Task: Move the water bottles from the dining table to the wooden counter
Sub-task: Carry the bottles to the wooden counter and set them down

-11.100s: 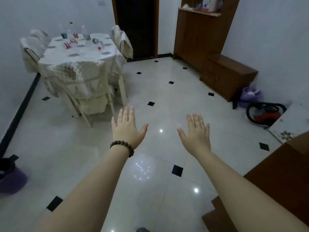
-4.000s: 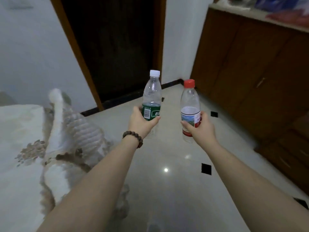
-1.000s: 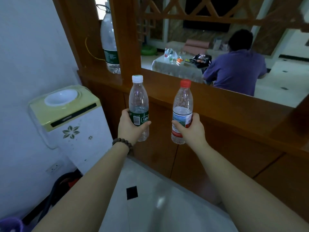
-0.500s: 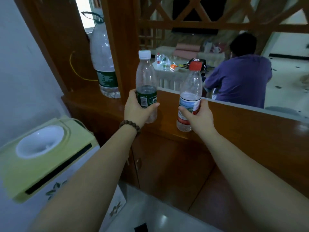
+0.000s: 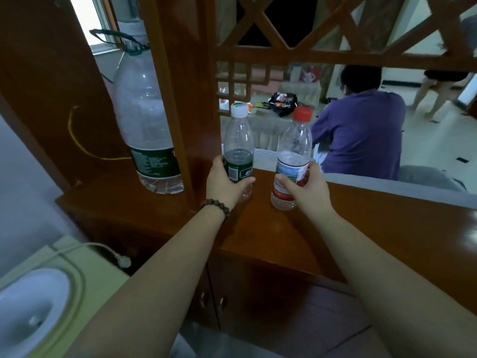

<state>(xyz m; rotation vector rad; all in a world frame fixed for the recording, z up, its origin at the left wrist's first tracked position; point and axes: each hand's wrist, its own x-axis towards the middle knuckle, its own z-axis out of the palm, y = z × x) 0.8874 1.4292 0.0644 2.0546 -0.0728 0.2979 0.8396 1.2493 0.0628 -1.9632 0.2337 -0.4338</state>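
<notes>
Head view. The left hand (image 5: 224, 182) is wrapped round the lower half of the green bottle (image 5: 238, 153), fingers curled over its label, and the right hand (image 5: 304, 189) grips the red bottle (image 5: 291, 161) the same way, thumb across the label. Both bottles stand upright over the worktop (image 5: 260, 228), a little apart from each other. Holding them low on the body keeps the caps up and leaves the bases free to meet the wood first, which suits a set-down. The red bottle's base looks to be on or just above the surface; the green one's base is hidden behind the left hand, so whether it touches cannot be told. Judging by this, the pair is at the point of being placed, with release not yet done.

The worktop is a dark, glossy wooden ledge running from the near left to the far right. On its left part a big bottle (image 5: 144, 120) with a dark handle stands behind a wooden post (image 5: 180, 94). Above the ledge is a lattice screen (image 5: 309, 34), open to a farther room where a person in a purple shirt (image 5: 361, 135) sits by a cloth-covered table (image 5: 268, 125) strewn with small items. At near left, below the ledge, is a pale green dispenser (image 5: 51, 293) with a white basin.
</notes>
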